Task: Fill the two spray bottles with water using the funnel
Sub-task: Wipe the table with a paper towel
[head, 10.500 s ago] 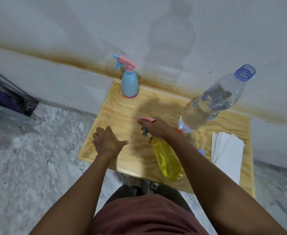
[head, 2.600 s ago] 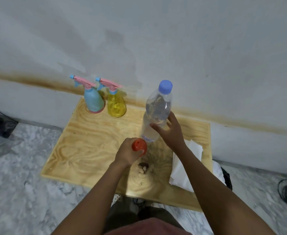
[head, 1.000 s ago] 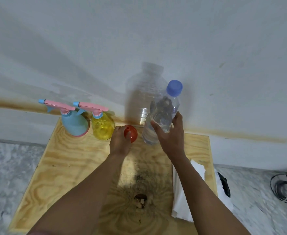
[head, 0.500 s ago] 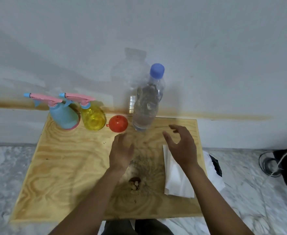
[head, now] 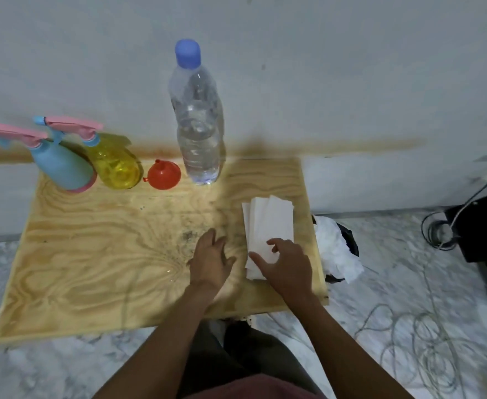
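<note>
A blue spray bottle (head: 61, 165) and a yellow spray bottle (head: 115, 165), both with pink trigger heads on, stand side by side at the back left of the wooden board (head: 92, 254). An orange funnel (head: 164, 174) lies next to the yellow one. A capped clear water bottle (head: 197, 122) stands upright beside the funnel, against the wall. My left hand (head: 211, 259) rests open on the board near its front. My right hand (head: 286, 262) hovers open over the near end of a stack of white paper napkins (head: 268, 226).
A crumpled white tissue on a dark bag (head: 335, 249) sits just off the board's right edge. Loose cables (head: 426, 341) lie on the marble floor to the right, by a black box (head: 486, 226). The white wall stands directly behind the board.
Both hands have pulled back from the funnel and water bottle toward the board's front. My right hand has come down over the napkins. The camera has moved back.
</note>
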A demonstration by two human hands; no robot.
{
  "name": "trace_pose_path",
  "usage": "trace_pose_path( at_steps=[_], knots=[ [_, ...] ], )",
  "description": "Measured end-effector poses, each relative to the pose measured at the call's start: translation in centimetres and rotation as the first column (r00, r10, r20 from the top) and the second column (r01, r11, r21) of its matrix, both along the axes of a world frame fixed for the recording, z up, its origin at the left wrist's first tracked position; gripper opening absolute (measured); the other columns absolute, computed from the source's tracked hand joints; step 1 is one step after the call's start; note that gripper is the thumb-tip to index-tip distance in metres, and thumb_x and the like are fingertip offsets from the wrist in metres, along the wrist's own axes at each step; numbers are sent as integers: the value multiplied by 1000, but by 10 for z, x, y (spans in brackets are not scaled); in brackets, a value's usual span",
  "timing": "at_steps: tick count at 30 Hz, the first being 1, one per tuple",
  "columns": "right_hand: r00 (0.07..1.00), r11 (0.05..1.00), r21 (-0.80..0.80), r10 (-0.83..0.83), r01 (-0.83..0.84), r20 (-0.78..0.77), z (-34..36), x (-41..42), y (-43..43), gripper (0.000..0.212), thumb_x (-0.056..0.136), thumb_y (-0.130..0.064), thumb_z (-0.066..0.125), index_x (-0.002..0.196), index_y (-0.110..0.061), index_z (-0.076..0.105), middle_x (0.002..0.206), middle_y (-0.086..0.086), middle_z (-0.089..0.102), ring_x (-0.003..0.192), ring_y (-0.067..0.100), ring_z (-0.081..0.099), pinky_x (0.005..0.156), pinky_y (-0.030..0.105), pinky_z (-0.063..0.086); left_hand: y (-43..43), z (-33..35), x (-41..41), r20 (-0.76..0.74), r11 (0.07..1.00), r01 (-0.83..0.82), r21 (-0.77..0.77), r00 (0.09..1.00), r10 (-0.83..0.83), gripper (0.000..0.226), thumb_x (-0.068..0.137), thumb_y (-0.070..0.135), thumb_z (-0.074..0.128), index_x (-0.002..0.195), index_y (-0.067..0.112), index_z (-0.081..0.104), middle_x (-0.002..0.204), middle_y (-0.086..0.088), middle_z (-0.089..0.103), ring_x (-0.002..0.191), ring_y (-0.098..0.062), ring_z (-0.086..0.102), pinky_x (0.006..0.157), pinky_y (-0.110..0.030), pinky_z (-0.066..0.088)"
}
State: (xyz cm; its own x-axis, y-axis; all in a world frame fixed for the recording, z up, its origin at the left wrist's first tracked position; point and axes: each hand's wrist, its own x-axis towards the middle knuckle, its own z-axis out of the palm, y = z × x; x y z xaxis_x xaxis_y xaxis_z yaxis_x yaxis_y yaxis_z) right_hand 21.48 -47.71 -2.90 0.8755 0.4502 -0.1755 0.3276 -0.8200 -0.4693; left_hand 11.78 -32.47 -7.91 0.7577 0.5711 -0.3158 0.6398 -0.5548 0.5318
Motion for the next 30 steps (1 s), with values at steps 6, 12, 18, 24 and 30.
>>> trace_pose_path(
  at_steps=[6, 12, 18, 24, 30],
  knots=[
    [1000, 989, -143, 23, -24, -9, -8, -12, 15, 57, 78, -69, 60, 112, -23, 63, 111, -2, 60, 106, 20, 57, 86, 38, 47, 1, 2, 2, 3, 999, -7, 34, 1000, 6, 60, 88, 38, 70, 141, 17, 52, 158, -8, 27, 146, -24, 23, 114, -39, 34],
    [1000, 996, -87, 18, -17, 15, -9, -10, 14, 25, 93, -38, 53, 99, -21, 71, 105, -1, 64, 98, 21, 60, 81, 36, 45, 1, 3, 2, 12, 1000, -14, 27, 1000, 14, 60, 87, 38, 72, 140, 17, 54, 158, -7, 28, 144, -26, 27, 110, -40, 39],
    [999, 998, 67, 6, -4, -36, -2, -6, 8, 21, 94, -34, 56, 98, -19, 71, 105, -3, 66, 97, 17, 61, 86, 37, 47, 2, 3, 3, -2, 1000, -14, 16, 1000, 14, 60, 87, 38, 72, 140, 18, 54, 158, -6, 28, 142, -26, 28, 107, -43, 42],
    [999, 965, 263, -10, 21, -42, 5, 0, -1, 10, 93, -28, 62, 94, -20, 67, 95, -9, 67, 88, 9, 61, 79, 29, 50, 4, 1, 4, -21, 1000, -29, -1, 999, 29, 59, 86, 37, 73, 138, 20, 54, 158, -3, 27, 142, -26, 28, 101, -54, 45],
    [993, 918, 386, -50, 88, -107, 18, 12, -13, 4, 94, -25, 64, 90, -25, 62, 85, -17, 64, 82, 0, 61, 75, 19, 48, 4, 2, 5, -41, 1000, -31, -2, 999, 31, 60, 87, 38, 72, 140, 21, 52, 159, -1, 24, 143, -25, 26, 105, -52, 43]
  ],
)
